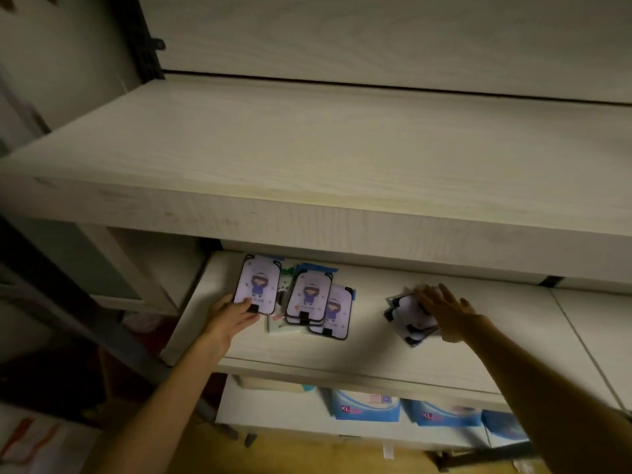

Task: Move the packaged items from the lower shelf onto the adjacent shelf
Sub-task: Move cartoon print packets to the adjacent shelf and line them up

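Observation:
Flat packaged items with a cartoon figure lie on the pale wooden lower shelf (369,340). My left hand (229,318) grips the bottom edge of the leftmost package (258,283). To its right, an overlapping pile of similar packages (319,304) rests on the shelf. Further right, a small stack of dark-edged packages (405,314) lies under the spread fingers of my right hand (446,311), which presses flat on top of it. The hand hides part of that stack.
A thick pale shelf (307,159) overhangs the lower one, with little height between them. A seam at the right (574,340) divides the lower shelf from the adjoining board (602,323). Blue XL packs (366,403) stand below. A dark metal post (78,302) rises at left.

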`<state>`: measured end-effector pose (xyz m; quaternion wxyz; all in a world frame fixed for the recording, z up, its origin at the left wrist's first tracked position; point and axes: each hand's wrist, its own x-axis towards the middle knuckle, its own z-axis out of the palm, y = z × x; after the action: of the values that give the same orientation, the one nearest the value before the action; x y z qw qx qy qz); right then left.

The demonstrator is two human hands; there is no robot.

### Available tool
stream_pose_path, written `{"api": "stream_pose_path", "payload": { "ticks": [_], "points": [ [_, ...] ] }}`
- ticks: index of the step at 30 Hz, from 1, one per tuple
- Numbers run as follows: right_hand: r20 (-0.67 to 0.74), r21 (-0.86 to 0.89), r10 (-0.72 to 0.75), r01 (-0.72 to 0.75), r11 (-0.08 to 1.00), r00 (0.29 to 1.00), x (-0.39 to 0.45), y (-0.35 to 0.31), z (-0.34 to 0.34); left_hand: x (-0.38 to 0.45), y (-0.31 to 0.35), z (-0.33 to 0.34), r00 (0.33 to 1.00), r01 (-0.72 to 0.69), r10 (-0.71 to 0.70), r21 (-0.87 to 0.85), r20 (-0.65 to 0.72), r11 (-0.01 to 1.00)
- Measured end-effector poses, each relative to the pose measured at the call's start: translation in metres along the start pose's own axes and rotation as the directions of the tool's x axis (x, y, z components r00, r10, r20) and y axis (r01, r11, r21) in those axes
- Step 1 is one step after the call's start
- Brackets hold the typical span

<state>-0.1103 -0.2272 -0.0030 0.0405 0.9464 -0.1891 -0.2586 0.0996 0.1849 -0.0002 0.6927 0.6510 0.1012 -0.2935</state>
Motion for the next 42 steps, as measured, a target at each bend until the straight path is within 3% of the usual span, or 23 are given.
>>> {"api": "stream_pose_path", "payload": {
  "ticks": [9, 12, 15, 17, 19, 21, 23, 29, 33, 37, 42],
  "points": [
    [-0.066, 0.027, 0.058, -0.057, 0.998, 0.996, 0.004, -0.004, -0.013, -0.008, 0.003, -0.004, 0.996, -0.067, 0.069, -0.034, 0.05, 0.997],
    [-0.03, 0.149, 0.12, -0.114, 0.982, 0.992, -0.003, -0.004, -0.015, -0.013, 0.003, 0.005, 0.992, -0.083, 0.086, -0.029, 0.093, 0.996],
    [0.014, 0.38, 0.127, -0.122, 0.917, 0.992, -0.012, -0.01, -0.012, -0.019, 0.003, 0.017, 0.984, -0.101, 0.1, 0.001, 0.15, 0.995],
    [0.024, 0.544, 0.209, -0.188, 0.817, 0.978, -0.017, -0.013, -0.005, -0.023, 0.0, 0.025, 0.976, -0.093, 0.089, 0.008, 0.199, 0.996],
    [0.126, 0.726, 0.294, -0.29, 0.624, 0.948, -0.02, -0.012, 0.003, -0.028, -0.002, 0.033, 0.968, -0.073, 0.069, 0.004, 0.242, 0.997],
    [0.226, 0.931, 0.241, -0.282, 0.23, 0.944, -0.033, -0.015, 0.01, -0.034, -0.004, 0.041, 0.957, -0.048, 0.044, 0.006, 0.287, 0.999],
    [0.204, 0.979, 0.174, -0.198, -0.048, 0.964, -0.054, -0.02, 0.014, -0.039, -0.007, 0.049, 0.941, -0.03, 0.017, 0.034, 0.337, 0.999],
    [0.117, 0.921, 0.092, -0.074, -0.381, 0.989, -0.106, -0.039, 0.031, -0.052, -0.023, 0.078, 0.876, 0.02, -0.054, 0.074, 0.48, 0.997],
    [0.094, 0.855, 0.145, -0.005, -0.518, 0.985, -0.148, -0.049, 0.034, -0.073, -0.034, 0.105, 0.85, 0.06, -0.106, 0.104, 0.516, 0.993],
    [0.065, 0.839, 0.204, 0.058, -0.541, 0.977, -0.19, -0.047, 0.034, -0.097, -0.048, 0.138, 0.839, 0.085, -0.152, 0.151, 0.523, 0.985],
    [0.038, 0.834, 0.288, 0.128, -0.537, 0.957, -0.245, -0.018, 0.047, -0.147, -0.059, 0.192, 0.768, 0.037, -0.175, 0.229, 0.616, 0.973]
  ]
}}
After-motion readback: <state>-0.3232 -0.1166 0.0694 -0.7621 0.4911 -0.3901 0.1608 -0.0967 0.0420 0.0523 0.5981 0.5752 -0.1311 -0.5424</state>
